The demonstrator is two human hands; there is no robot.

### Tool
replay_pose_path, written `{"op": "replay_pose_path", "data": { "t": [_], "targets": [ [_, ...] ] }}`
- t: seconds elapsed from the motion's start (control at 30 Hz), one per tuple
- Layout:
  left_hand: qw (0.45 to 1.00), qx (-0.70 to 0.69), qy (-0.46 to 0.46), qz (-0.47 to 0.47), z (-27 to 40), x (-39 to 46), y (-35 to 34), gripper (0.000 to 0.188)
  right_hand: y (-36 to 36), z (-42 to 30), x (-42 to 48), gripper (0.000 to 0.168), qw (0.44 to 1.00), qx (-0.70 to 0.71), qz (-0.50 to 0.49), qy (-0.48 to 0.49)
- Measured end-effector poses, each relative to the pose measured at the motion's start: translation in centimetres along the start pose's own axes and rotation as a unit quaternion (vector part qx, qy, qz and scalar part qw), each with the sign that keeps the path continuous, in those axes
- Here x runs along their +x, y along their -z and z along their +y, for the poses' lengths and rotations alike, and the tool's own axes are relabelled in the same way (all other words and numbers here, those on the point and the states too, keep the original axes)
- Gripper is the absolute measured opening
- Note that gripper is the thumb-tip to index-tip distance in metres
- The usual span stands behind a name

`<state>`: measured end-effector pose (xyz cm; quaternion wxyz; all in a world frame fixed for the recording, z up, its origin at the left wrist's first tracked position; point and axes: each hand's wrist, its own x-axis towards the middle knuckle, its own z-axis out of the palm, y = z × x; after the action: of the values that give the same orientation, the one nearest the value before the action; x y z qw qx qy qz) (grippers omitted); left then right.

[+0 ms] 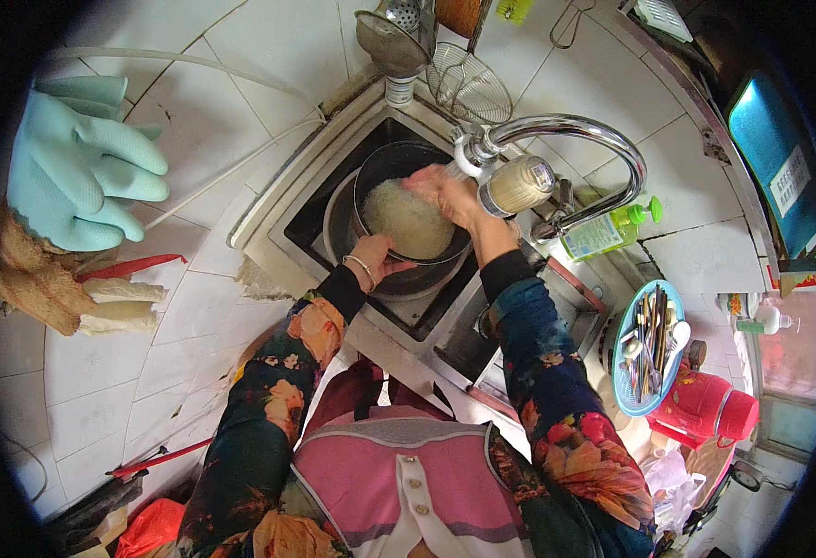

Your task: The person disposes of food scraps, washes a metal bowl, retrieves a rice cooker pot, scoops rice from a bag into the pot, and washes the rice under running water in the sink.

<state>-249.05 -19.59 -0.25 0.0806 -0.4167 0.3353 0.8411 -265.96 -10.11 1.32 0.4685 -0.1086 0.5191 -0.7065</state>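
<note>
A dark round pot (362, 183) sits in the sink (301, 224), apparently inside a larger metal basin (387, 289). Pale grains that look like rice (408, 220) lie in cloudy water inside it. My left hand (374, 259), with a bangle at the wrist, grips the pot's near rim. My right hand (453, 199) is over the pot's right side, just below the outlet of the chrome faucet (575, 125). Its fingertips are blurred near the running water, so their grip is unclear. A filter cartridge (518, 185) is attached at the faucet outlet, close to my right wrist.
Rubber gloves (87, 164) and a brown cloth (38, 272) hang at left. A wire skimmer (470, 84) and a sieve (390, 42) are behind the sink. To the right are a green pump bottle (603, 230), a blue basket (620, 376) of chopsticks and spoons, and a red thermos (708, 404).
</note>
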Motion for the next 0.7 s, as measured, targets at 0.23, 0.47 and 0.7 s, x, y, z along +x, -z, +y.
{"op": "replay_pose_path", "data": {
  "t": [0.23,0.47,0.7],
  "targets": [
    [1.000,-0.032,0.002,0.001,-0.3,0.1,0.7,0.031,-0.2,-1.8,-1.9,0.017,0.949,-0.304,0.068,0.045],
    [0.999,-0.027,0.008,-0.034,-0.4,-0.3,1.3,0.033,4.7,-1.0,-2.3,0.025,0.748,-0.607,0.126,0.237],
    [0.995,0.023,0.014,-0.101,1.2,-0.9,1.7,0.033,7.2,-2.1,-7.0,0.036,0.818,-0.557,0.133,0.055]
  ]
}}
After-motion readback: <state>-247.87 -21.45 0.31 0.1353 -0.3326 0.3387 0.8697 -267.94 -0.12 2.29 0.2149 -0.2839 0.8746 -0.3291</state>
